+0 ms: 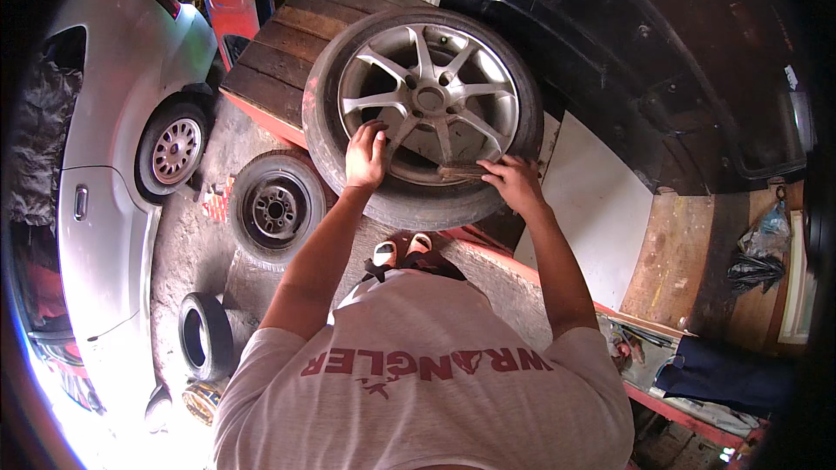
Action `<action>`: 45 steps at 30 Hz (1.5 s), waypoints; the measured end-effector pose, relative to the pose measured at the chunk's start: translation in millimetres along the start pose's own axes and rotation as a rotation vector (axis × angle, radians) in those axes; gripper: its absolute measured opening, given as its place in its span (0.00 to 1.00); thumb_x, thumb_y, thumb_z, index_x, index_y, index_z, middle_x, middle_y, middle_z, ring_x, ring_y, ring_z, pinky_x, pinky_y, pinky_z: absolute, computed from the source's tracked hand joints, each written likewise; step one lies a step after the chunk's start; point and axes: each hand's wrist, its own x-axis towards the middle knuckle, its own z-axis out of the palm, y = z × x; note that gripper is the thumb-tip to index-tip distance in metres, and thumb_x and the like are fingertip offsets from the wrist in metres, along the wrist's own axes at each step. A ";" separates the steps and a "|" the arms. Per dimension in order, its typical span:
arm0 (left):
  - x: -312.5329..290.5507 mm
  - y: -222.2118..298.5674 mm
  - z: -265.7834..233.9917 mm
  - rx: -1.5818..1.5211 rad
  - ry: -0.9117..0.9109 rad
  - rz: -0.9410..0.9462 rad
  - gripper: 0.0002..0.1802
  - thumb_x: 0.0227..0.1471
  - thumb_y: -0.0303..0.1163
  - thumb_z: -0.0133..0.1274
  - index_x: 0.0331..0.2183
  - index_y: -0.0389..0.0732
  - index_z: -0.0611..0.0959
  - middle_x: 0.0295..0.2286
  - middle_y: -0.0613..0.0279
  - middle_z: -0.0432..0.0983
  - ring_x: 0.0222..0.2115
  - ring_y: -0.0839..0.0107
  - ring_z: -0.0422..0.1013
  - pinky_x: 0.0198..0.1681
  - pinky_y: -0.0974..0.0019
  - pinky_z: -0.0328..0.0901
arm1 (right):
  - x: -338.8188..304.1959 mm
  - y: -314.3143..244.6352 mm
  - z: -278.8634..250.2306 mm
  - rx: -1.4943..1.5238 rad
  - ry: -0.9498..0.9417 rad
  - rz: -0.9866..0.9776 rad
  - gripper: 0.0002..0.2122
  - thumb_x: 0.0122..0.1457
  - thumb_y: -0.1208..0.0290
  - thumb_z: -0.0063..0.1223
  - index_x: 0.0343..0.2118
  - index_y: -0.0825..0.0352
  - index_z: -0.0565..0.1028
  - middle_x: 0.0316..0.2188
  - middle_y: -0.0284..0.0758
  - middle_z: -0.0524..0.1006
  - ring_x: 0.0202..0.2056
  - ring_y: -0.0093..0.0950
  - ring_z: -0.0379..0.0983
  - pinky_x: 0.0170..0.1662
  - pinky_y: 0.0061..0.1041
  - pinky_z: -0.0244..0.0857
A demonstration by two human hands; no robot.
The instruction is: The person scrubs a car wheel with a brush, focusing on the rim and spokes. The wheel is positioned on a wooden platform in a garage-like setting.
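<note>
Wheel (pixel 428 101), one, on wooden counter (pixel 277 61); left hand (pixel 363 161) at near-left rim (pixel 505 106), fingers together, thumb apart; right hand (pixel 514 183) near-right, fingers pinching brown tool (pixel 461 171); silver spokes (pixel 424 52), scuffed dark tyre (pixel 427 209).

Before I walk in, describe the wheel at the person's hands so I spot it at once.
From the silver car at left, go right to the plank bench. On it lies the spoked wheel, with the person's left hand and right hand at its near side. Its pale rim has long, slim spokes, unlike the dark-rimmed wheel on the floor.
</note>
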 end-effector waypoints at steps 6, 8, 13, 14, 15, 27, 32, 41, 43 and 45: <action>-0.5 -0.6 -1.2 0.011 0.007 -0.007 0.18 0.61 0.38 0.42 0.41 0.36 0.79 0.43 0.50 0.75 0.46 0.49 0.70 0.51 0.55 0.62 | -14.7 26.4 -8.2 0.047 -0.109 0.052 0.17 0.56 0.57 0.58 0.49 0.41 0.78 0.32 0.32 0.74 0.43 0.32 0.71 0.52 0.45 0.55; 0.4 -0.6 -1.9 0.017 -0.008 -0.006 0.18 0.61 0.39 0.42 0.41 0.36 0.79 0.43 0.50 0.75 0.47 0.49 0.70 0.51 0.55 0.62 | -16.7 35.7 -2.1 0.048 -0.104 0.022 0.17 0.55 0.57 0.58 0.49 0.41 0.78 0.32 0.31 0.73 0.43 0.31 0.71 0.52 0.43 0.55; -0.3 -1.1 1.5 0.009 -0.003 0.009 0.19 0.60 0.40 0.42 0.41 0.36 0.79 0.43 0.51 0.76 0.47 0.50 0.70 0.51 0.55 0.62 | 1.9 11.4 10.8 0.067 -0.058 -0.153 0.16 0.55 0.57 0.58 0.48 0.39 0.79 0.33 0.30 0.74 0.43 0.30 0.71 0.51 0.40 0.54; -0.5 -0.8 0.5 0.005 -0.002 0.015 0.19 0.60 0.40 0.42 0.41 0.36 0.79 0.43 0.51 0.76 0.47 0.50 0.70 0.51 0.55 0.62 | 3.8 6.0 6.0 0.063 -0.086 -0.155 0.16 0.54 0.57 0.58 0.48 0.39 0.79 0.33 0.30 0.74 0.43 0.30 0.71 0.51 0.40 0.54; -0.2 -0.4 0.5 -0.003 -0.002 0.023 0.19 0.60 0.40 0.42 0.41 0.36 0.79 0.43 0.51 0.76 0.47 0.50 0.70 0.51 0.55 0.61 | 2.9 10.3 7.0 0.065 -0.037 -0.194 0.16 0.54 0.57 0.58 0.48 0.40 0.79 0.33 0.30 0.74 0.43 0.30 0.71 0.51 0.40 0.54; 1.7 -3.1 -0.6 0.003 -0.024 0.022 0.19 0.62 0.40 0.41 0.41 0.36 0.79 0.42 0.51 0.76 0.46 0.49 0.70 0.50 0.55 0.62 | 1.2 -2.3 17.4 0.133 -0.038 -0.236 0.16 0.53 0.58 0.60 0.47 0.43 0.80 0.34 0.30 0.74 0.42 0.30 0.71 0.50 0.37 0.54; 0.1 2.9 -1.5 -0.003 -0.013 -0.008 0.18 0.62 0.39 0.41 0.40 0.36 0.80 0.42 0.50 0.76 0.45 0.49 0.71 0.50 0.56 0.63 | 0.8 1.1 13.9 0.124 -0.075 -0.191 0.17 0.54 0.58 0.60 0.48 0.43 0.79 0.34 0.30 0.74 0.42 0.30 0.71 0.50 0.39 0.54; 0.7 2.4 -1.4 -0.018 -0.003 0.022 0.18 0.61 0.37 0.41 0.41 0.35 0.80 0.42 0.48 0.76 0.45 0.49 0.71 0.49 0.56 0.64 | -1.8 36.9 -8.7 0.128 -0.125 0.089 0.16 0.56 0.56 0.57 0.49 0.43 0.79 0.34 0.33 0.74 0.42 0.33 0.72 0.53 0.43 0.57; 2.3 2.8 0.6 -0.013 -0.010 0.025 0.18 0.61 0.37 0.41 0.40 0.35 0.80 0.42 0.48 0.76 0.45 0.49 0.71 0.49 0.56 0.65 | -2.2 15.9 3.0 0.101 -0.052 0.011 0.15 0.57 0.56 0.56 0.48 0.45 0.79 0.40 0.34 0.77 0.48 0.32 0.72 0.58 0.48 0.50; 1.4 1.4 0.1 0.007 0.000 0.029 0.18 0.62 0.37 0.41 0.40 0.35 0.80 0.41 0.48 0.76 0.44 0.49 0.72 0.48 0.56 0.65 | -3.8 18.4 7.6 0.233 -0.048 0.043 0.16 0.57 0.56 0.57 0.49 0.48 0.79 0.42 0.37 0.78 0.48 0.35 0.74 0.57 0.47 0.57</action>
